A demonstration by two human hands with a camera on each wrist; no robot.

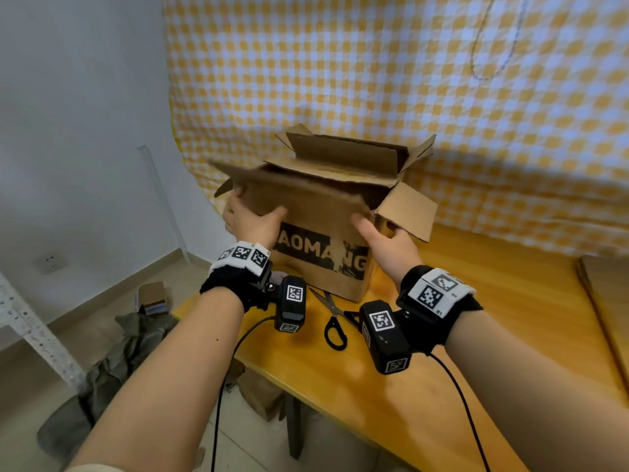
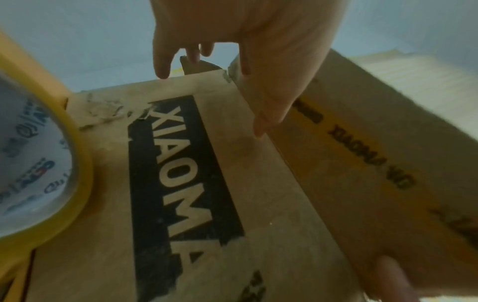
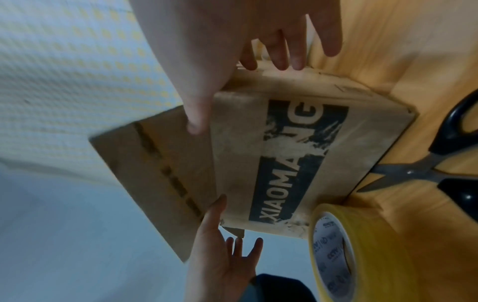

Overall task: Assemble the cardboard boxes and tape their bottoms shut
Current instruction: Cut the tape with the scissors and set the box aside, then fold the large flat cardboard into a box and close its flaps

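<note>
Boxes: one erected cardboard box (image 1: 323,264) is being stood on the wooden table (image 1: 476,335), its four top flaps being left raised; black block lettering is being shown on a scuffed front wall
Flat cardboard: one stack (image 1: 606,301) is being kept at the table's right edge
Left hand: the left hand (image 1: 250,218) is being pressed to the front flap's left end, thumb on its face and fingers straight beyond the corner, nothing being clasped
Right hand: the right hand (image 1: 383,236) is being held at the box's right front corner, thumb laid on the front flap, fingers extended and relaxed
Tape: one yellow tape roll (image 3: 357,255) is being kept upright on the table, just beside the box
Scissors: one black-handled pair (image 1: 332,318) is being left beside the box's base
</note>
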